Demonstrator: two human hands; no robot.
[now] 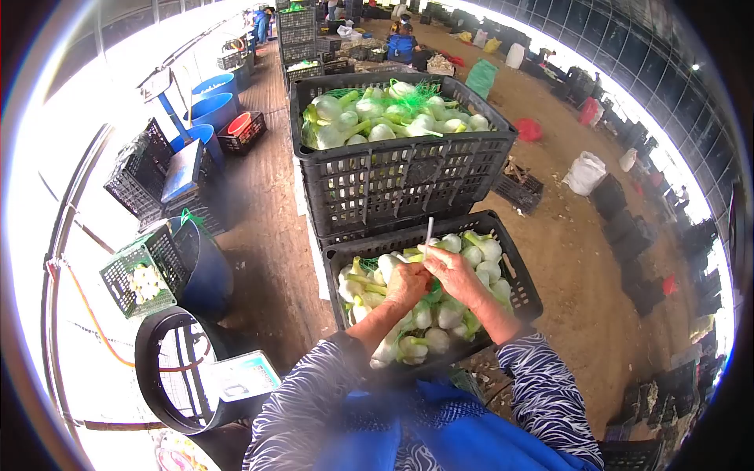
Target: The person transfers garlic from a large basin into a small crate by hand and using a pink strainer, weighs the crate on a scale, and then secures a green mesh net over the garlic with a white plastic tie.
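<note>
My left hand (408, 285) and my right hand (449, 271) meet over the front black crate (514, 271). Fingers of the left hand are curled closed, and what they hold is hidden. A thin white stick-like piece (430, 229) rises from the closed fingertips of my right hand. Beneath the hands shows a patch of green netting (433, 293). White bulbs with cut green stems (451, 315), looking like fresh garlic, fill the crate around them; some lie under green net.
Behind stands a taller black crate (408, 177) heaped with similar bulbs. On the left are blue barrels (206, 255), a green basket (141, 279) and a scale (182, 173). A white sack (585, 173) lies to the right. People (402, 45) work far back.
</note>
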